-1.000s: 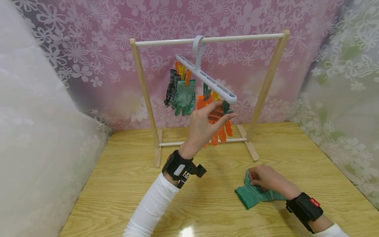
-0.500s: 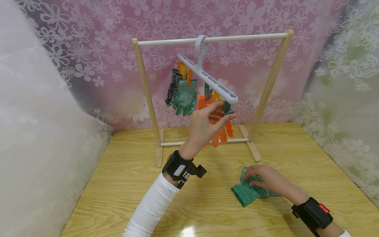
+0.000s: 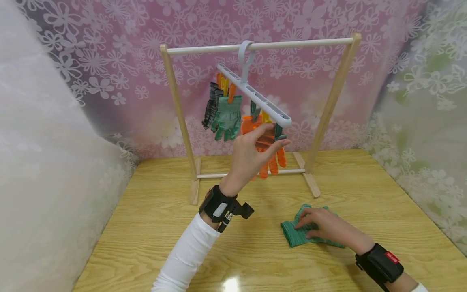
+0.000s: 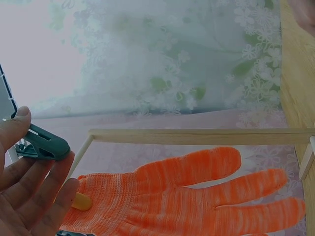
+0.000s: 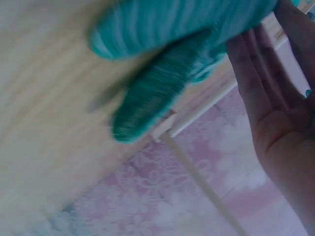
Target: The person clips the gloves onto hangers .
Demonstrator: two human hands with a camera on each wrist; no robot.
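Note:
Thumb and fingertips of my left hand [image 3: 246, 156] pinch a dark green clothespin [image 4: 47, 143] under the near end of a grey clip hanger [image 3: 264, 101]. Beside and behind that hand hangs an orange knit glove [image 4: 172, 194], partly covered by the hand in the head view. My right hand [image 3: 324, 225] lies over a green knit glove [image 3: 292, 235] on the table, thumb and forefinger apart and fingers near its cuff. In the right wrist view the green glove's fingers [image 5: 152, 93] stick out past the hand, whose own fingers look fairly straight.
The hanger hooks over the white rod [image 3: 299, 44] of a wooden rack [image 3: 330, 105]. At its far end a green glove [image 3: 228, 117] and a black-grey glove [image 3: 211, 107] hang from orange and yellow clothespins. Flowered sheets enclose the wooden table [image 3: 153, 235].
My right hand loosened its pinch on the green glove and shifted left toward the cuff; the glove slid slightly left and turned. My left hand stays at the clothespin.

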